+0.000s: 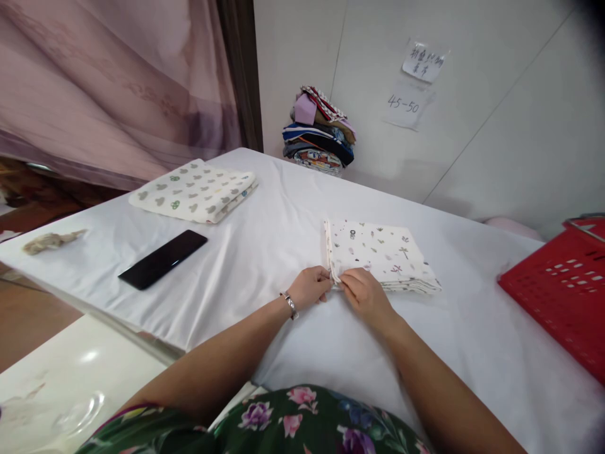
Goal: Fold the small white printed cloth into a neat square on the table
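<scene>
A folded white cloth with small printed figures (pixel 378 252) lies on the white-covered table (pixel 265 252) in front of me. My left hand (pixel 309 287) pinches the cloth's near left corner, fingers closed on the edge. A watch sits on that wrist. My right hand (pixel 366 293) grips the same near edge just to the right, fingers curled over the layered hem. Both hands almost touch each other.
A second folded cloth with grey and green shapes (pixel 196 191) lies at the far left. A black phone (pixel 163 258) rests near it. A red basket (pixel 562 284) stands at the right edge. Stacked coloured fabrics (pixel 319 132) sit against the wall.
</scene>
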A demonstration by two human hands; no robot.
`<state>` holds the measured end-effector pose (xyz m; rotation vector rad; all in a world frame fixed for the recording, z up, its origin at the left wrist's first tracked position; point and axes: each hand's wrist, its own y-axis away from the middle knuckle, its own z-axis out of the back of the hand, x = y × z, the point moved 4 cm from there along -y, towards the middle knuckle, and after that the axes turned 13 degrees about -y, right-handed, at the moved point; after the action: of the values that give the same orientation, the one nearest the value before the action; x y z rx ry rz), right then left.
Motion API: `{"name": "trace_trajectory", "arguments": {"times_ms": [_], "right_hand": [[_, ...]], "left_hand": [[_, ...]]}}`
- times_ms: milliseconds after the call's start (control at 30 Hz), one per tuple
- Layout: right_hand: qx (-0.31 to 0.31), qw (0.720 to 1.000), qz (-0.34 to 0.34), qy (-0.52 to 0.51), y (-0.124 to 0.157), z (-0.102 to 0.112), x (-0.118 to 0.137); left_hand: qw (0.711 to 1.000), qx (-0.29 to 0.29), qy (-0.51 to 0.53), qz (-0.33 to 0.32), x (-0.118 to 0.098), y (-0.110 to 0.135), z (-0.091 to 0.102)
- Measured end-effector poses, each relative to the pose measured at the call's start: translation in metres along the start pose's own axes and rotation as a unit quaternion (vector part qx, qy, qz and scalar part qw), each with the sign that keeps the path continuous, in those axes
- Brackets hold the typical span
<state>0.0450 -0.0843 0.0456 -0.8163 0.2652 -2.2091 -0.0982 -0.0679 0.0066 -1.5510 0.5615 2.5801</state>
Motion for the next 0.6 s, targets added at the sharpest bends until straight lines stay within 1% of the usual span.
{"name": "trace_trajectory", "arguments": {"times_ms": [100,200,300,367,433,500,600], "right_hand": [[0.008,1.000,0.003,-0.002,0.0003,-0.0020,-0.0011],[-0.005,1.000,-0.010,-0.003,0.0009,-0.0033,-0.0021],[-0.050,0.996,-0.053,-0.044,0.0012,-0.0012,-0.0043],[-0.088,0.988,-0.087,-0.088,0.0017,0.0016,-0.0064],[-0.112,0.982,-0.105,-0.113,0.0023,0.0038,-0.0078],[-0.115,0.982,-0.102,-0.113,0.0026,0.0044,-0.0076],[-0.093,0.988,-0.082,-0.089,0.0026,0.0028,-0.0059]], "left_hand": [[1.000,0.002,0.004,0.003,-0.0001,-0.0002,-0.0001],[1.000,0.002,0.004,-0.003,0.0005,-0.0007,-0.0003],[1.000,0.001,0.008,-0.005,0.0013,-0.0012,-0.0005],[1.000,0.001,0.011,-0.001,0.0019,-0.0013,-0.0007],[1.000,0.003,0.012,0.002,0.0022,-0.0012,-0.0012],[1.000,0.005,0.014,0.000,0.0018,-0.0009,-0.0013],[1.000,0.008,0.017,-0.004,0.0003,0.0000,-0.0007]]}}
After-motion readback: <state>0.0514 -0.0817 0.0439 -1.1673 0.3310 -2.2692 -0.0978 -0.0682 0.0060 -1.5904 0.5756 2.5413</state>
